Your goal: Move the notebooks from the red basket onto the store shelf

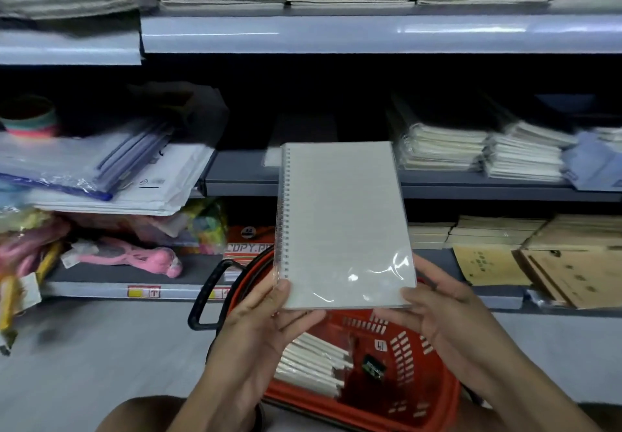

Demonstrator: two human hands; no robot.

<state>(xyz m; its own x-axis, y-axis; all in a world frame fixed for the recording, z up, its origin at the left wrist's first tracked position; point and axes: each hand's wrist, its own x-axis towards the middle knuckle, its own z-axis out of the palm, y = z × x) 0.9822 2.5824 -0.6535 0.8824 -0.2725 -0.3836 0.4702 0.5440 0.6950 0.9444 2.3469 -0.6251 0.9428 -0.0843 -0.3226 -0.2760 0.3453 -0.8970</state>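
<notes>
The store shelf [235, 176] shows a bare gap beside stacked pads; below it the red basket [420, 374] holds more wrapped notebooks [313, 361]. The spiral notebook [343, 226] is held up between them; it looks light and stiff, its plastic wrap probably slippery; left hand [259, 327] and right hand [447, 314] pinch its bottom corners, a sound hold.

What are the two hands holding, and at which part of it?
Both hold one plastic-wrapped spiral notebook by its bottom edge: the left hand at the lower left corner, near the spiral, the right hand at the lower right corner.
</notes>
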